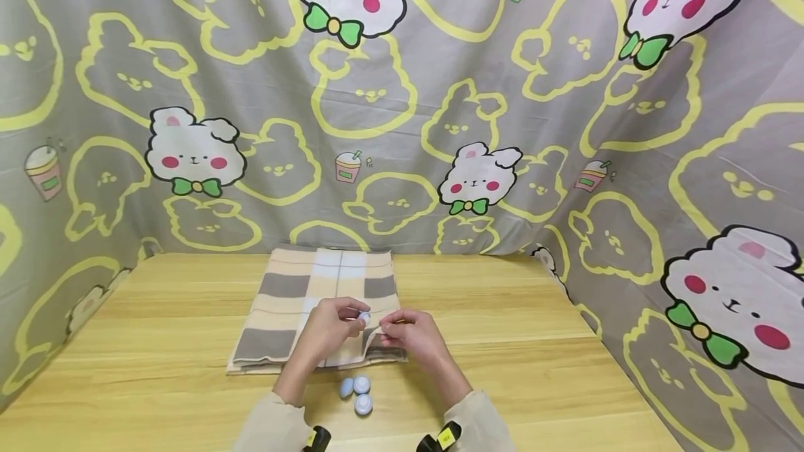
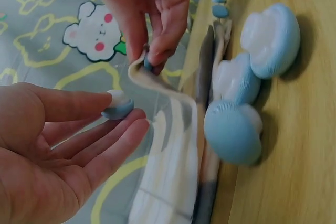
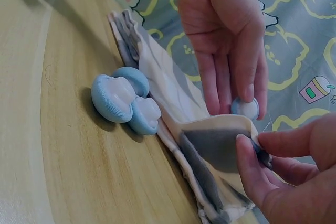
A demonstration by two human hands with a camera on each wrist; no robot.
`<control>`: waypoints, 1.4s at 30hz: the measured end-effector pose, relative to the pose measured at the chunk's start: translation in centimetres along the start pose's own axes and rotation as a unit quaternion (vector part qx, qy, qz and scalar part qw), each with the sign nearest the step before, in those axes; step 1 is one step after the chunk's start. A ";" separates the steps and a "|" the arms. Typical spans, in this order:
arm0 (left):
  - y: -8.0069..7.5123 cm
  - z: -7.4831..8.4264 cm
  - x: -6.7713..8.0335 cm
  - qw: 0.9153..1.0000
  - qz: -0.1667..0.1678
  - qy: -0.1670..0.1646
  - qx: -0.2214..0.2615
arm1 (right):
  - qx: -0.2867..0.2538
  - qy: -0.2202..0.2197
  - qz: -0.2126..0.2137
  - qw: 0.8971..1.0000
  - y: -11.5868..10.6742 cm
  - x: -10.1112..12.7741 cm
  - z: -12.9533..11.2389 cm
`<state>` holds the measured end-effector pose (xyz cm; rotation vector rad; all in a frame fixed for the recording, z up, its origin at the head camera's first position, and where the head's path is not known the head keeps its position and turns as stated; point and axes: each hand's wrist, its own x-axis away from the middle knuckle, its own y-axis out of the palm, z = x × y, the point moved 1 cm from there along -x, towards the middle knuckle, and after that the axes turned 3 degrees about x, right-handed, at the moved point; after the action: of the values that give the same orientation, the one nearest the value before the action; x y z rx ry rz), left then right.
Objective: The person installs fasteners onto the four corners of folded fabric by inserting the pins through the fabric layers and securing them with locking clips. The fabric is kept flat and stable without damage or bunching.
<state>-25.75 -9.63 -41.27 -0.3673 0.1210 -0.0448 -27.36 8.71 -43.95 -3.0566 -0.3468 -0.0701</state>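
Pinching a small blue cap [image 2: 118, 108] w/ left hand [image 1: 331, 327] fingertips; right hand [image 1: 411, 335] pinches cloth [image 1: 295, 298] corner. Cap could slip, land near the 3 loose caps [image 1: 356, 394].

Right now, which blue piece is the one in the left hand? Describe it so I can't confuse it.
On the wooden table lies a folded checked cloth; both hands meet over its near edge. The piece sits between the left hand's thumb and fingertips, lifted off the table, unlike the three pieces lying clustered on the wood.
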 end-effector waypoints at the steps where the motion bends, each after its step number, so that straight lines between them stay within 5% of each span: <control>1: 0.1 0.0 -0.1 1.000 0.000 0.000 0.004 | -0.002 -0.002 -0.002 1.000 0.0 0.0 0.0; 15: 1.2 0.5 -0.6 0.998 0.015 0.003 0.057 | -0.013 -0.004 0.000 1.000 0.3 -0.2 0.1; 42: 1.4 0.5 -0.6 0.999 0.023 0.009 0.035 | -0.010 0.008 0.001 1.000 0.2 0.2 -0.1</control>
<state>-26.27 -8.07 -41.24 -0.2943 0.1449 -0.0067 -27.12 8.51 -43.84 -3.0743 -0.3427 -0.0971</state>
